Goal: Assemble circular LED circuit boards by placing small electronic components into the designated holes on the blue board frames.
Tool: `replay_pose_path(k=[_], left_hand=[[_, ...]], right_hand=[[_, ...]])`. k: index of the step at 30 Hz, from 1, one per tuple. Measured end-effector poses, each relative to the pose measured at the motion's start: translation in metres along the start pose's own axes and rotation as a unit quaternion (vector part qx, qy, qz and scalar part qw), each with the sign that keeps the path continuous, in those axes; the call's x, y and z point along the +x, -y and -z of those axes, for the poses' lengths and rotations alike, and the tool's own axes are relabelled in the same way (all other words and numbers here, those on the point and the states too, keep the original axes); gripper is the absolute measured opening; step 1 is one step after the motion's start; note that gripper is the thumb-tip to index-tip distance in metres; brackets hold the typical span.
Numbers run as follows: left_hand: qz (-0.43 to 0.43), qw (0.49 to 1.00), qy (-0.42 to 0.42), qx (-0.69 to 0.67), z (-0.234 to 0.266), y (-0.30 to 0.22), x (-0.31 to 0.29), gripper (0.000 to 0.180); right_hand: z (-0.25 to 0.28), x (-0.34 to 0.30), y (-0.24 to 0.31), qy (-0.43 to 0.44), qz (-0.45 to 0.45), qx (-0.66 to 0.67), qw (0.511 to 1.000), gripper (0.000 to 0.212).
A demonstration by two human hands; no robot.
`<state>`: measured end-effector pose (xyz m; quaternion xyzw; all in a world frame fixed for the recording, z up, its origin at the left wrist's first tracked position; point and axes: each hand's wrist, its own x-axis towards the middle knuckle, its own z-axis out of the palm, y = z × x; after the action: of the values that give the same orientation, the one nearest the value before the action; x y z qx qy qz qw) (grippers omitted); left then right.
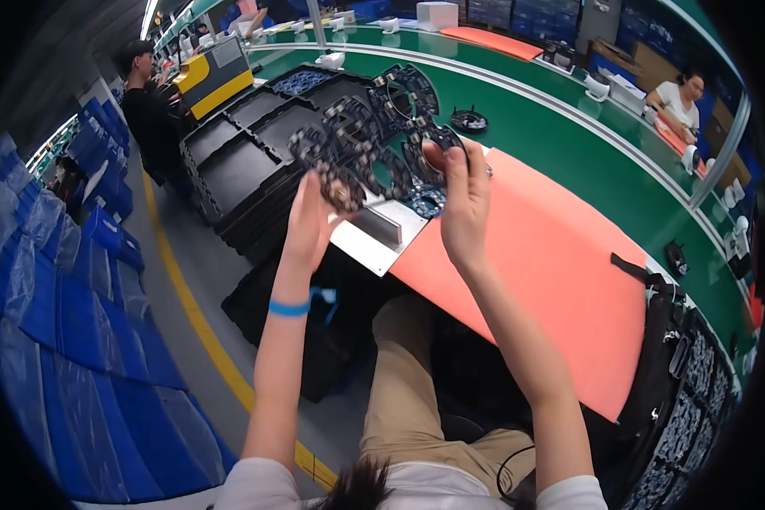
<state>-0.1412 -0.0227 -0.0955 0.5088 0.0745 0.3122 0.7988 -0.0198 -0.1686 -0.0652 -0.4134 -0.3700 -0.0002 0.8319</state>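
Observation:
Between my two hands, above the worktable, is a dark panel of several joined ring-shaped circuit boards [348, 127]. My left hand [308, 223], with a blue wrist strap [289, 308] on its arm, closes on the panel's near left end; its fingertips are partly blurred. At the right end, my right hand [464, 208] grips the panel with the thumb on top. Beneath the panel lies a white metal plate [377, 260] with a small upright metal block [381, 224] on it. A blue-black ring-shaped board [428, 202] sits beside the plate, partly hidden by the panel.
An orange mat [535, 255] covers the table to my right. Stacked black trays [238, 161] stand at the left. Beyond runs a green conveyor [552, 140] carrying a black round part [469, 119]. A black tray of boards [688, 408] is at the right. Two people work farther off.

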Motion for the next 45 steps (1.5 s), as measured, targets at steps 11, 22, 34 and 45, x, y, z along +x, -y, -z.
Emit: replay_pose_path(k=[11,22,34,45], left_hand=[[-0.186,0.889,-0.117,0.403,0.064,0.047,0.109,0.061],[-0.198,0.874,-0.136,0.423,0.061,0.053,0.1,0.06],[-0.227,0.844,-0.166,0.457,0.066,0.065,0.104,0.057],[-0.15,0.733,-0.17,0.641,0.051,0.06,0.109,0.067]], right_hand=[[0.024,-0.04,-0.076,0.134,-0.063,-0.309,0.939,0.029],[0.025,-0.045,-0.075,0.139,-0.051,-0.324,0.934,0.026],[-0.004,0.024,-0.039,0.141,0.195,-0.492,0.837,0.053],[-0.009,0.063,-0.098,0.201,0.051,-0.668,0.715,0.034]])
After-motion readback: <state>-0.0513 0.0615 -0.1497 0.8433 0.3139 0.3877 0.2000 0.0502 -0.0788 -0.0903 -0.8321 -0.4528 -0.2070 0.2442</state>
